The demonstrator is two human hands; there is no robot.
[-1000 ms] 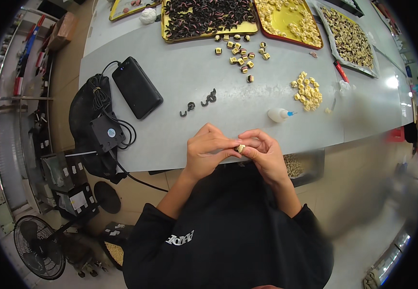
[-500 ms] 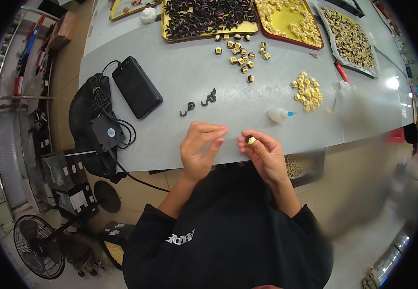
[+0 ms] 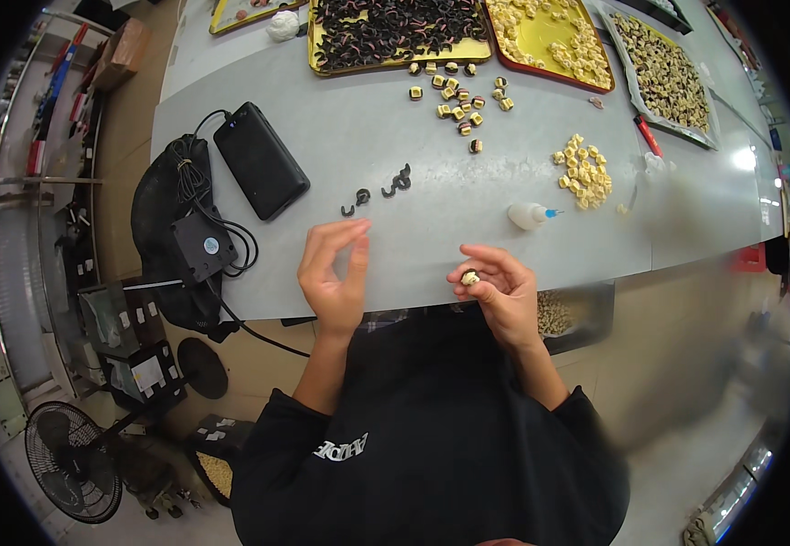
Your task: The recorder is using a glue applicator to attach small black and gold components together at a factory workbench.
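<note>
My right hand [image 3: 504,296] is at the table's near edge, thumb and fingers closed on a small cream-and-black piece [image 3: 469,278]. Off to its left, my left hand [image 3: 333,282] is raised with thumb and fingers apart and nothing in between. Just beyond those fingertips lie several black curved pieces, among them a small C-shaped one [image 3: 347,211] and a joined pair [image 3: 397,181]. A white squeeze bottle with a blue needle tip [image 3: 528,216] lies past my right hand. To its right is a pile of cream cube-like pieces [image 3: 584,173].
Finished-looking two-tone pieces [image 3: 449,111] lie scattered near a yellow tray of black curved pieces [image 3: 395,36]. Right of it stand a red-rimmed tray of cream pieces [image 3: 549,45] and a lined tray of two-tone pieces [image 3: 663,73]. A black power bank [image 3: 261,162] with cables lies left.
My left hand has moved left, away from my right hand and toward the black curved pieces. The right hand keeps its piece, which has turned slightly.
</note>
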